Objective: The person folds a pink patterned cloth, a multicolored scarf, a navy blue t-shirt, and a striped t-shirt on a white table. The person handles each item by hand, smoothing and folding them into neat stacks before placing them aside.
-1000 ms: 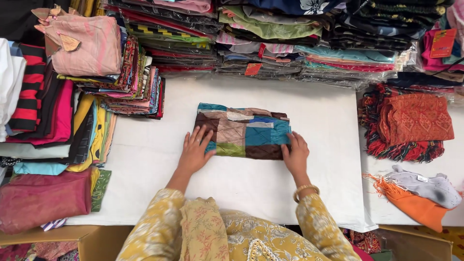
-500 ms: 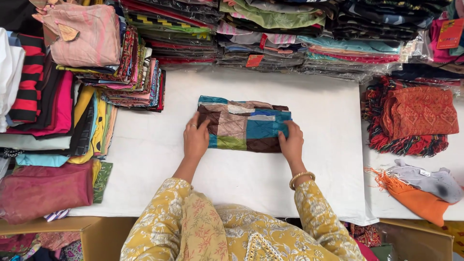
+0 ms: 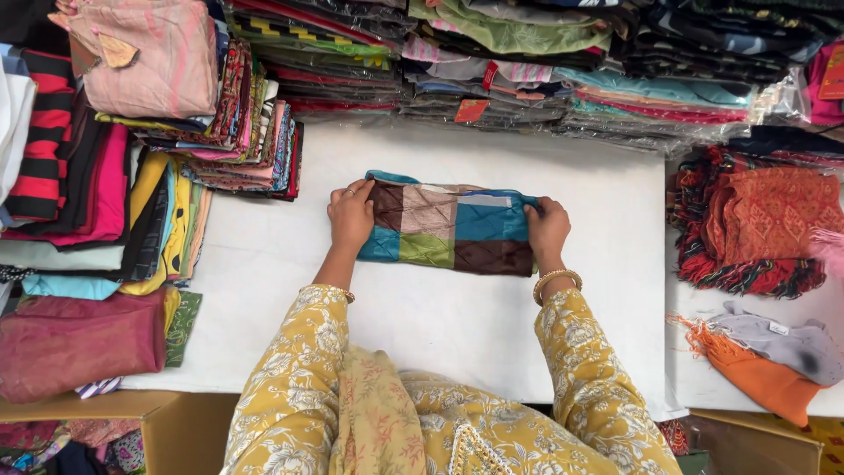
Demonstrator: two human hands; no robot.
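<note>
White cloth covers the table, and stacks of folded fabric crowd it on three sides. Along the far edge runs a long row of folded garments in clear plastic bags, in greens, pinks, blues and dark prints. On the left stand tall piles of folded cloth in red-and-black stripes, pink, yellow and teal, with a pink striped bundle on top and a maroon folded piece nearer the front. On the right lies an orange and red patterned shawl with a fringe, and below it an orange cloth under a grey one. In the middle of the table lies a folded patchwork cloth of teal, brown, green and blue squares, flat and well apart from the stacks. The left hand rests flat on its left end, fingers together and pressed onto the fabric. The right hand holds the right end, its grip curled over the edge of the folds. Both arms wear yellow floral sleeves, with a gold bangle on the right wrist.
</note>
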